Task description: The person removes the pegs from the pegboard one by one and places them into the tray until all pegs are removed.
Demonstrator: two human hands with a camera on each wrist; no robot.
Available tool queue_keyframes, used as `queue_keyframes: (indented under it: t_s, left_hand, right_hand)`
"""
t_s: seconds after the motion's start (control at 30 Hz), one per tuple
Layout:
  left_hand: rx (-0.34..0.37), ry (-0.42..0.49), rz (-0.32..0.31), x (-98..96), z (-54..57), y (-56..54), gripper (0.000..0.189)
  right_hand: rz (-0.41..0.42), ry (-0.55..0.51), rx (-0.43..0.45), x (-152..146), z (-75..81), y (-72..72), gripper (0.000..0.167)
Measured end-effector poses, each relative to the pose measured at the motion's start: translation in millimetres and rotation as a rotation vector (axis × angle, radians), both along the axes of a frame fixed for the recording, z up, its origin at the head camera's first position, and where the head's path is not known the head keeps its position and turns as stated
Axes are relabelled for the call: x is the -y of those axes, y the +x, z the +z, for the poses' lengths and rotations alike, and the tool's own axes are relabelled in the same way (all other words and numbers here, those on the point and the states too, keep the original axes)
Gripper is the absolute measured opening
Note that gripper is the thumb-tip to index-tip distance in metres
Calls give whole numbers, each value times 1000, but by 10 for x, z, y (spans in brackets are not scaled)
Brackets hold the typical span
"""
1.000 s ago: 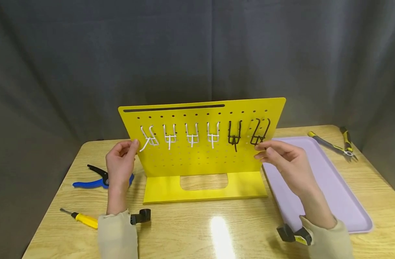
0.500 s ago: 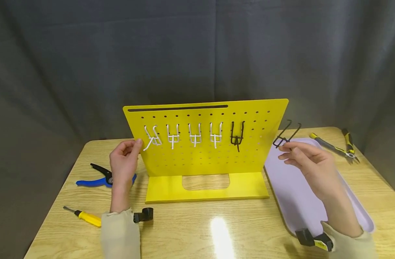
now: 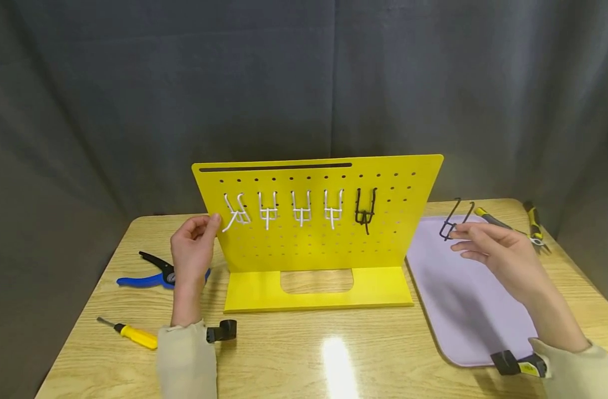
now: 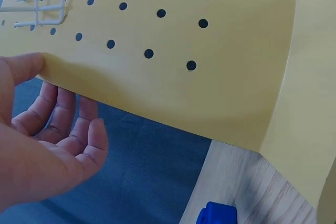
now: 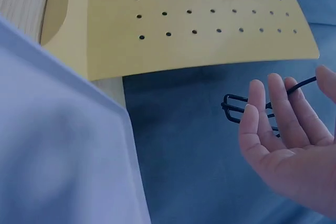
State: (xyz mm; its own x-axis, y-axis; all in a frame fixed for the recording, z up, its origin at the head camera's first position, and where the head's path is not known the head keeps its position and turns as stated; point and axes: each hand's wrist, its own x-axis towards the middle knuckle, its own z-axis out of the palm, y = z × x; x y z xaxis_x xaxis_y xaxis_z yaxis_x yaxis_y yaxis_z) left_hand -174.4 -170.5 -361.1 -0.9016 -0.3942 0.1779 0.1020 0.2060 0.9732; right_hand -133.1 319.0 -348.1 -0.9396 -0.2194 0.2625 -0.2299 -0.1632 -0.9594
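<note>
A yellow pegboard (image 3: 308,252) stands upright on its bent foot in the middle of the table. Its left edge is pinched by my left hand (image 3: 193,249), thumb on the front face and fingers behind, as the left wrist view shows. Several white hooks (image 3: 301,210) hang across it in a row, with one black hook (image 3: 366,213) to their right. Another black hook (image 3: 448,228) is off the board, its prong pinched between the thumb and fingers of my right hand (image 3: 505,257). That hand is above the lilac tray (image 3: 433,299), to the right of the board.
Blue-handled cutters (image 3: 144,281) and a yellow screwdriver (image 3: 138,336) lie on the table at left. Past the tray's far right corner lie yellow-and-black pliers (image 3: 493,219) and another yellow-and-black tool (image 3: 533,219). A dark curtain (image 3: 284,83) hangs behind the table.
My right hand has drawn the rightmost black hook off the pegboard and carried it right, over the tray. My left hand has kept its grip on the board's left edge.
</note>
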Motion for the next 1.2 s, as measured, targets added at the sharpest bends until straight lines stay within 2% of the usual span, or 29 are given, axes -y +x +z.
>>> queue_keyframes:
  t_s: [0.17,0.43,0.57,0.7,0.83,0.93,1.03,1.2]
  left_hand:
    - [4,1,-2,-1,7,-6,38]
    - [-14,0,1,-2,1,-2,37]
    - [-21,7,-4,-4,-1,-9,37]
    - [-18,6,0,2,-4,-7,38]
    - [-12,0,7,6,-5,-3,38]
    - [-10,-4,5,7,-8,1,38]
    - [-6,-10,7,4,-6,3,38]
    - [3,-19,5,-4,-6,-4,37]
  right_hand:
    - [62,-64,83,-61,-8,-81,30]
    - [88,-2,203,-140,-42,-299,28]
    - [45,75,276,-181,-93,-388,25]
    - [3,212,355,-192,-154,-477,22]
    - [-41,335,406,-199,-223,-554,21]
    - [-61,384,425,-200,-268,-589,22]
    - [-72,421,437,-187,-300,-607,32]
    - [-88,497,451,-170,-339,-646,64]
